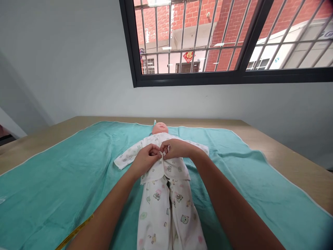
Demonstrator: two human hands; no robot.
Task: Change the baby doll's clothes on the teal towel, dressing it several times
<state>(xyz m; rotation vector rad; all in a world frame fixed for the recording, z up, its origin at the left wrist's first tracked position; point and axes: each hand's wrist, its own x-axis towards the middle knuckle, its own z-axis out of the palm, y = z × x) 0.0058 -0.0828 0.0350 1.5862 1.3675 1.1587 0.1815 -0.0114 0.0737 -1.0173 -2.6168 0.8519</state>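
Note:
A baby doll [160, 128] lies on its back on a teal towel [78, 173], its head toward the wall. It wears a white printed top [171, 168] and matching trousers [166, 215]. My left hand [145, 159] and my right hand [174, 148] meet over the doll's chest. Both are closed in a pinch on the front edges of the top, where a small white tie or fastening shows between the fingers. The doll's sleeves spread out to either side.
The towel covers most of a wooden table [286, 152] that stands against a grey wall. A barred window [223, 41] is above. A yellow strip [75, 232] lies at the towel's near left edge.

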